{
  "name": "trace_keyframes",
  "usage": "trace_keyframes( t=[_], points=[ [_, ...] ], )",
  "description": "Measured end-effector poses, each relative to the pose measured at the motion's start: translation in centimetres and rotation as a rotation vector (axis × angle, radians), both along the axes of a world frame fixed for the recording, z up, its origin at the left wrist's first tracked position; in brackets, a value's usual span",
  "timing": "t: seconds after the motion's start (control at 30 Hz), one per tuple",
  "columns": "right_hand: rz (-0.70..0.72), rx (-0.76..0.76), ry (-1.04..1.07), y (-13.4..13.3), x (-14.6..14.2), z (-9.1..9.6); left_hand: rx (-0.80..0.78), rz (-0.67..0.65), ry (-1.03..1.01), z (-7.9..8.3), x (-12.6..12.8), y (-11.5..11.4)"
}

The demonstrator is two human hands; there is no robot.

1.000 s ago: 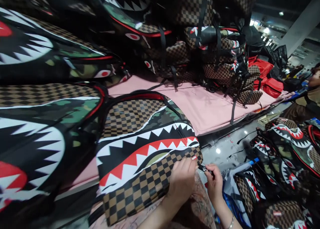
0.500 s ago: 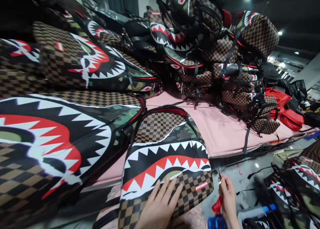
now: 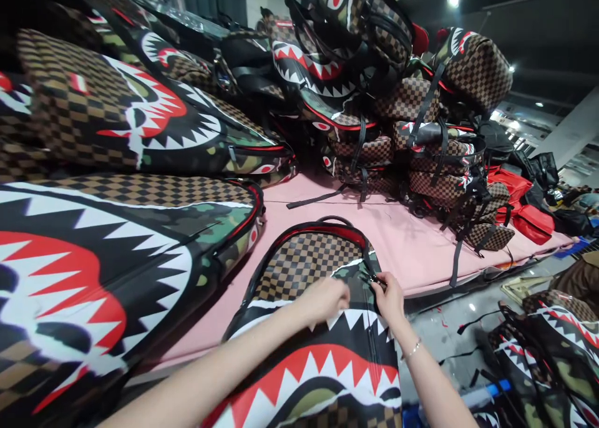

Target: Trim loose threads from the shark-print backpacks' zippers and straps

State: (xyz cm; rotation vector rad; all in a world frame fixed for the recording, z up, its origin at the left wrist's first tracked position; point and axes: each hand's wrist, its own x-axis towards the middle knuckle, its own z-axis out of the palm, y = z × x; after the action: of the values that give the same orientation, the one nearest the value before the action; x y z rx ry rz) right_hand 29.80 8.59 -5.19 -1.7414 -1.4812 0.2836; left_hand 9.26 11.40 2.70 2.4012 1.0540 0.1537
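A backpack (image 3: 299,266) with a brown-and-black check, camouflage and a shark-mouth print lies in front of me, its rounded top pointing away. My left hand (image 3: 330,300) is over its upper front, fingers curled in and slightly blurred; whatever they may hold is hidden. At the right edge of the bag, my right hand (image 3: 389,298) has its fingers pinched at a small dark piece by the zipper edge, too small to name. A thin bracelet (image 3: 414,348) circles my right wrist. The bag's carry loop (image 3: 337,219) stands up at the top.
Similar shark-print backpacks lie at the left (image 3: 154,228), with another behind it (image 3: 84,103). A tall pile of bags (image 3: 393,103) rises on the pink-covered table (image 3: 322,203). Red bags (image 3: 531,222) sit farther right. More shark-print bags (image 3: 556,347) are on the lower right.
Both hands have moved up to the backpack's top part. The left hand went from flat to curled. The right came from beside the bag to its edge; the red dangling piece no longer shows.
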Motion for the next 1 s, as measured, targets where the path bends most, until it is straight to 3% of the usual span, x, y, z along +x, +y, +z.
trace_keyframes(
  t=[0.07, 0.13, 0.27, 0.4, 0.6, 0.77, 0.9, 1.0],
  points=[
    [-0.053, -0.018, -0.096, 0.5, -0.6, -0.1, 0.048, 0.093, -0.003, -1.1, 1.9, 3.7],
    [-0.09, -0.043, -0.182, 0.7, -1.0, 0.0, 0.091, 0.165, -0.008, -2.8, 3.4, 5.8],
    [-0.099, -0.104, -0.316, 0.7, -1.6, 0.6, 0.174, 0.182, -0.022, -5.7, 5.0, 6.7],
    [-0.089, -0.165, -0.393, 0.8, -2.0, 1.0, 0.241, 0.129, -0.006, -6.8, 5.4, 6.8],
    [-0.086, -0.193, -0.383, 1.0, -2.2, 1.1, 0.339, 0.066, 0.001, -7.1, 5.8, 6.5],
    [-0.096, -0.147, -0.247, 1.6, -2.3, 0.6, 0.38, 0.013, -0.013, -6.7, 6.1, 5.7],
    [-0.104, -0.067, -0.041, 1.5, -0.7, 0.0, 0.396, 0.067, -0.035, -4.5, 5.5, 5.0],
    [-0.161, -0.007, 0.16, -0.9, 1.7, -1.0, 0.391, 0.039, -0.062, -2.6, 3.8, 1.8]
  ],
)
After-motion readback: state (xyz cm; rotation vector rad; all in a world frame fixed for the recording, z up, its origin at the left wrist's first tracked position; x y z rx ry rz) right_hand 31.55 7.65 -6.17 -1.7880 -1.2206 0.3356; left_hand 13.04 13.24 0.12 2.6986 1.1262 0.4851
